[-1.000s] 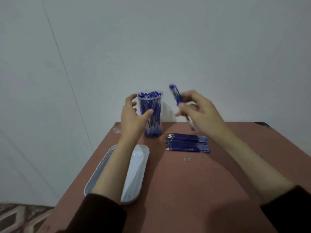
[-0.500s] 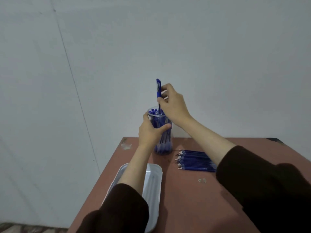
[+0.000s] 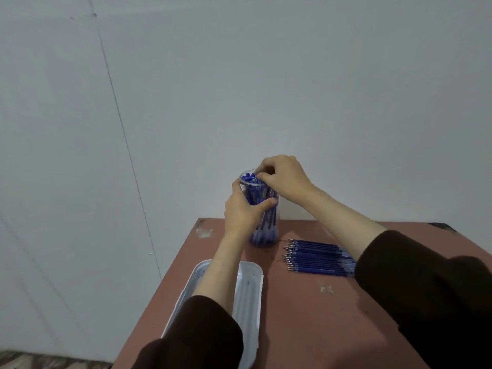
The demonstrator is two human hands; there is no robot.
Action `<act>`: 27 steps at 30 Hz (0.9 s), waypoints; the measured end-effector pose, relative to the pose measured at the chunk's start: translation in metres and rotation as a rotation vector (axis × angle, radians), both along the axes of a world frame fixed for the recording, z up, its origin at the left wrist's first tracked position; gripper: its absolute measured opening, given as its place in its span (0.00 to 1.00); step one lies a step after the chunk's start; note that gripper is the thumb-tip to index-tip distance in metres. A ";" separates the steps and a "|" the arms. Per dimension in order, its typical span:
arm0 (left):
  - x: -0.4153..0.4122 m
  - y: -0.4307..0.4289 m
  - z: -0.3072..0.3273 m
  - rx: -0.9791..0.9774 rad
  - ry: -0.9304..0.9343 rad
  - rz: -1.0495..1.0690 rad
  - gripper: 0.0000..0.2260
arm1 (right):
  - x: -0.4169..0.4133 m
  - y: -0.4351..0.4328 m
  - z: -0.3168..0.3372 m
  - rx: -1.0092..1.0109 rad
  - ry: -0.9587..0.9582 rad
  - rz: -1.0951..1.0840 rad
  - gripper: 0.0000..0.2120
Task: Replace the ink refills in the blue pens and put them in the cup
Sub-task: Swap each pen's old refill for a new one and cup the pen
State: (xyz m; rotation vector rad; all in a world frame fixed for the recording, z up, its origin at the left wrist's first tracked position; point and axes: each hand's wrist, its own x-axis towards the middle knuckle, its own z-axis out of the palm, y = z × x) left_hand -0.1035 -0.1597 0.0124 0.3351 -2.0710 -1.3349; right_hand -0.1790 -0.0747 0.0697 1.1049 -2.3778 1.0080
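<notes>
Tray first: a long white tray (image 3: pixel 247 302) lies at the near left edge of the reddish table (image 3: pixel 306 328), with the person's left forearm crossing above it. Further back, the left hand (image 3: pixel 245 209) grips the clear cup (image 3: pixel 266 233), fingers round its far side and thumb across its near side, holding it steady near the table's far edge. The cup stands upright, packed with blue pens (image 3: pixel 250 179) whose tops crowd its rim.

At the cup's mouth the right hand (image 3: pixel 282 179) is curled, its fingertips bunched and pinching the top of one pen (image 3: pixel 257 177). A second ago that pen was up in the air to the right of the cup; half a second ago it stood tall above the rim. Now it has sunk among the others, only its top level with theirs. I judge this pen all but delivered: the hand has only to let go.

Right of the cup, a neat row of blue ink refills (image 3: pixel 316 259) lies flat on the table, partly hidden by the right sleeve, so more pens likely await. Nearer, a few small pale scraps (image 3: pixel 327 289) lie apart from the refills.
</notes>
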 end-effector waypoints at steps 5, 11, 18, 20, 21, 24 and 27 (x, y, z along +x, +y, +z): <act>0.001 0.001 0.002 0.011 -0.007 -0.011 0.34 | 0.002 0.003 -0.002 0.099 0.086 -0.012 0.24; 0.010 0.008 -0.002 -0.051 -0.092 -0.024 0.44 | 0.014 0.024 -0.007 0.174 0.140 -0.049 0.19; 0.053 0.065 -0.015 -0.074 0.148 0.112 0.23 | 0.033 0.111 -0.040 0.106 -0.019 -0.142 0.15; 0.062 0.085 -0.022 -0.056 0.129 0.003 0.17 | 0.035 0.141 -0.050 0.143 -0.076 -0.213 0.13; 0.064 0.096 -0.028 -0.061 0.111 -0.055 0.15 | 0.035 0.158 -0.053 0.166 -0.101 -0.259 0.12; 0.066 0.121 -0.041 -0.077 0.042 -0.149 0.10 | 0.036 0.204 -0.061 0.253 -0.165 -0.441 0.11; 0.067 0.137 -0.048 -0.032 0.004 -0.189 0.10 | 0.035 0.238 -0.064 0.361 -0.242 -0.624 0.12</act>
